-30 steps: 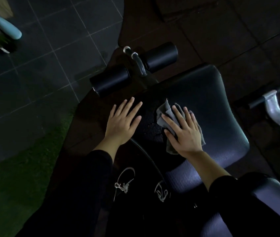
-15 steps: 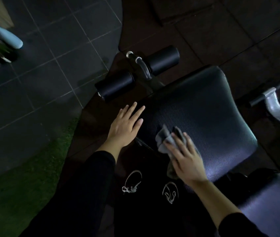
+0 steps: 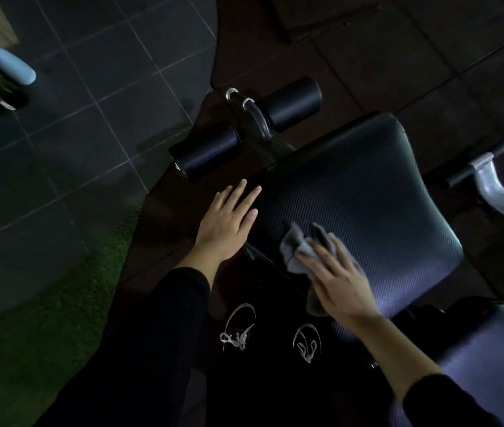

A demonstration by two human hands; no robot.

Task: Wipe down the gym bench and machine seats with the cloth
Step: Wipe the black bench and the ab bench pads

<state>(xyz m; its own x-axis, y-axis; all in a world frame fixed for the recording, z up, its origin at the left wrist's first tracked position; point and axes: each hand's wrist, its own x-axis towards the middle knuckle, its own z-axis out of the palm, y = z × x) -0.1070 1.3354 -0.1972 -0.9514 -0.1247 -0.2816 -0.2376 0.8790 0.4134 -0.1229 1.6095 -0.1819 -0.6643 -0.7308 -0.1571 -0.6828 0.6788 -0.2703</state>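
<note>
Cloth (image 3: 301, 252), grey and crumpled, lies on the near-left part of the textured black bench seat (image 3: 367, 192).
Right hand (image 3: 341, 283) presses it flat-fingered; left hand (image 3: 229, 223) rests open at the seat's left edge. Foam rollers (image 3: 207, 152) beyond; dark tiled floor (image 3: 75, 118), green turf (image 3: 44, 318).

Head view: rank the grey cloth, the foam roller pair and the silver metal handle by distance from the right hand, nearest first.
1. Crumpled grey cloth: under the fingers of the right hand, on the black textured seat pad.
2. Black foam roller pair: beyond the pad's far edge, up and left.
3. Curved silver metal handle: at the frame's right edge.
</note>
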